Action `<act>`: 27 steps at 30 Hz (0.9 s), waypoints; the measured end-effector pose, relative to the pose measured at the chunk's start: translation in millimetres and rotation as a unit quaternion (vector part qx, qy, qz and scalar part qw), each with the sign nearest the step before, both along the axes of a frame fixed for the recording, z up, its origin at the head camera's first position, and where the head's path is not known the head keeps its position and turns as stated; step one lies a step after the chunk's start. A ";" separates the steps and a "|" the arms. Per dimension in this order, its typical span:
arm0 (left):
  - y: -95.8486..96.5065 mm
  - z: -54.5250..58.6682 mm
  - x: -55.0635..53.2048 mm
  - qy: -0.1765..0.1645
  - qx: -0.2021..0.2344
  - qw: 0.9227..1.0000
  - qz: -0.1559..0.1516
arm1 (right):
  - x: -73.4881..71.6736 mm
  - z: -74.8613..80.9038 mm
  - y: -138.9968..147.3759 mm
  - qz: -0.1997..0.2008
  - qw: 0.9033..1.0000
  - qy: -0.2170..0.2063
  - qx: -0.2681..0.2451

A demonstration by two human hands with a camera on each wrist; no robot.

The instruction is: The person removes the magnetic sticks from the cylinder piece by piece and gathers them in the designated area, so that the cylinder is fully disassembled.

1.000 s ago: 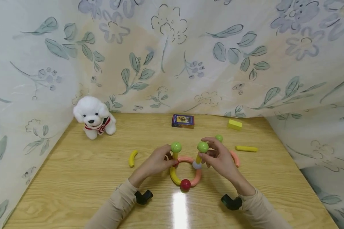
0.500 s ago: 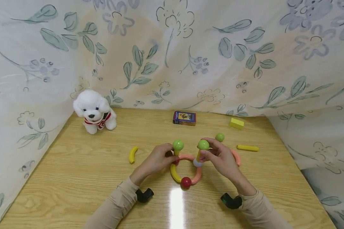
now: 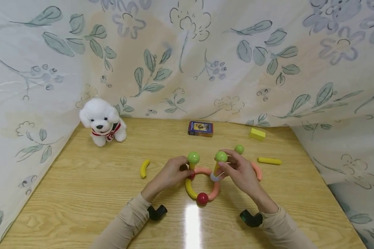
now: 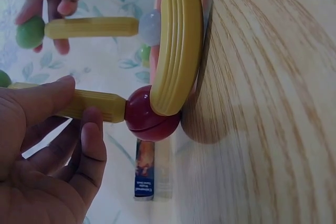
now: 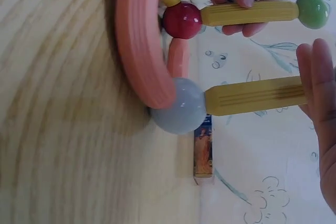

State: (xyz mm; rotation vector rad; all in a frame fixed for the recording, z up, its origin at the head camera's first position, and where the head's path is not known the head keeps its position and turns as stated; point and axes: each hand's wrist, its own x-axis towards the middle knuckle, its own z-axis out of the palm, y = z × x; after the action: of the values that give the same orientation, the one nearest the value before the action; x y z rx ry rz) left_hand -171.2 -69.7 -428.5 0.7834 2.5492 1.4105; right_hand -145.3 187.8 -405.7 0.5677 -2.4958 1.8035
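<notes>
L hand (image 3: pixel 172 173), curled, pinches L rod (image 4: pixel 108 104) on far side of ring (image 3: pixel 190 190); R hand (image 3: pixel 241 173), half-curled, pinches R rod (image 5: pixel 252 97). Bumped ring cd topple both.

A ring (image 3: pixel 190 189) of joined toy pieces is borne by a light, wood-grained table (image 3: pixel 81 193). To the left of this ring a yellow curved piece (image 3: pixel 144 168) is laid; farther left and back from the ring, a white plush dog (image 3: pixel 100 119) is placed. Straight beyond the ring a small printed box (image 3: pixel 201 128) is laid flat. To the ring's right are scattered a salmon curved piece (image 3: pixel 257 172) — partly hidden — a yellow stick (image 3: pixel 269 161), a green ball (image 3: pixel 239 149) and, farther back, a yellow block (image 3: pixel 257 134). A bright glare (image 3: pixel 192 224) is thrown on the table just in front of the ring.
</notes>
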 end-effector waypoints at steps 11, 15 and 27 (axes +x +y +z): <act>0.0 -2.0 -1.2 0.004 0.001 1.000 0.000 | -1.2 1.2 4.5 -0.014 0.999 -0.034 -0.019; -0.2 -2.7 -0.8 0.006 -0.002 1.000 0.000 | 0.0 1.9 2.2 -0.008 0.998 -0.051 -0.035; 0.8 -2.3 0.4 0.005 -0.004 1.000 0.002 | -2.7 -0.9 -0.4 0.012 0.997 -0.013 -0.071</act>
State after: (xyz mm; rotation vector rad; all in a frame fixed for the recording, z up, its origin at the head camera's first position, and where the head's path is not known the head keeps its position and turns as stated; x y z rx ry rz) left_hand -170.7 -68.9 -430.8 0.7868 2.5647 1.3990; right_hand -148.0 187.4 -406.7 0.5722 -2.3612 1.9892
